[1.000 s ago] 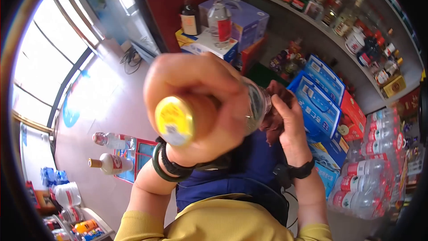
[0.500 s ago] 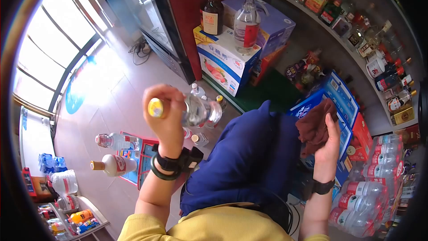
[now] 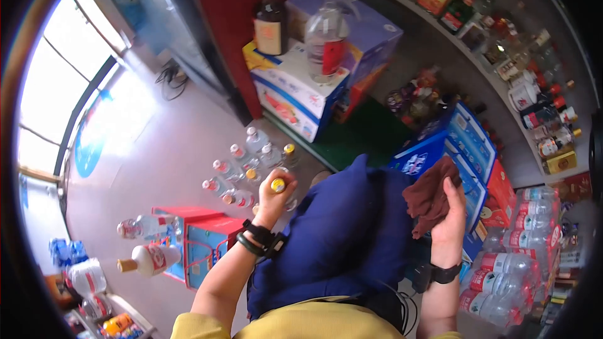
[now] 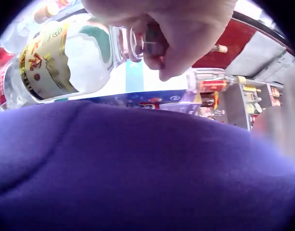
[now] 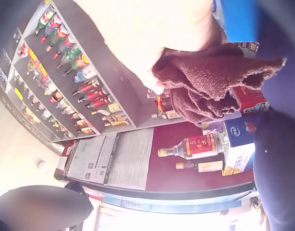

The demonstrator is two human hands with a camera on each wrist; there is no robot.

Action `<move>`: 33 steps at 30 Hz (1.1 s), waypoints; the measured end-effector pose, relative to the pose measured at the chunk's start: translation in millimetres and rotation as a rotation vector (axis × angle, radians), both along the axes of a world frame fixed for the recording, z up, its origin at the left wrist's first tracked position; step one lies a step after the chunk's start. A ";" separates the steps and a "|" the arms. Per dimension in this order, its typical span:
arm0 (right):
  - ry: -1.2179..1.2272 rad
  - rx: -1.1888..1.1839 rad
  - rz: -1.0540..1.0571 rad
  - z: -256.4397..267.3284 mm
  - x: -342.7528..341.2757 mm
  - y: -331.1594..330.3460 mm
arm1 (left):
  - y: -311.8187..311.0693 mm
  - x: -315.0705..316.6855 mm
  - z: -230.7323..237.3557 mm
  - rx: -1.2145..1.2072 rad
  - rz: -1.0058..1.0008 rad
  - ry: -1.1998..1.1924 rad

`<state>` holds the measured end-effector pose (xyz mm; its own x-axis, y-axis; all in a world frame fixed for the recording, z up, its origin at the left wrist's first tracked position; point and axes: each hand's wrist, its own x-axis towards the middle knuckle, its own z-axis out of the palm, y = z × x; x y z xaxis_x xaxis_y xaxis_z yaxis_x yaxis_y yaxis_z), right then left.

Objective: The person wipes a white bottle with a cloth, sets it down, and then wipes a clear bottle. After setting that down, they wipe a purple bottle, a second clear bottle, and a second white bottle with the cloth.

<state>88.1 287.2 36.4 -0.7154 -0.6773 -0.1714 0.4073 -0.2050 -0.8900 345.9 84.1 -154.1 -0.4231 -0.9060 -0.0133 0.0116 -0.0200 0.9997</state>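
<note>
My left hand (image 3: 270, 206) grips a clear glass bottle (image 4: 89, 53) by its neck, low over the floor beside the left knee. The bottle's yellow cap (image 3: 277, 185) shows above the fist in the head view, and its body is mostly hidden there. A cream and gold label (image 4: 47, 62) faces the left wrist camera. Several clear bottles (image 3: 257, 141) stand grouped on the floor just beyond that hand. On the other side, my right hand (image 3: 449, 229) holds a crumpled brown cloth (image 3: 432, 198), thumb over it, above the right thigh.
A white carton (image 3: 295, 103) ahead bears a dark bottle (image 3: 270, 22) and a clear bottle (image 3: 326, 41). Red and blue boxes (image 3: 210, 248) are at left, with two bottles by them. Blue cartons (image 3: 471, 144), shrink-wrapped bottles (image 3: 502, 276) and a liquor shelf (image 3: 433, 25) line the right.
My left hand has lowered the bottle from close before the head camera to the floor by the bottle group. The right hand has drawn away from the bottle, keeping the cloth.
</note>
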 end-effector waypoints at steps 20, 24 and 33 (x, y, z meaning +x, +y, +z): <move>0.175 -0.051 -0.356 31.6 -87.1 101.5 | 8.6 37.8 -135.1 0.136 -0.181 -0.260; 0.201 -0.025 -0.365 30.9 -92.3 102.1 | 2.8 47.1 -149.0 0.120 -0.174 -0.255; 0.580 0.280 -0.280 37.7 -120.4 98.5 | -1.6 31.1 -104.3 -0.289 -0.166 -0.546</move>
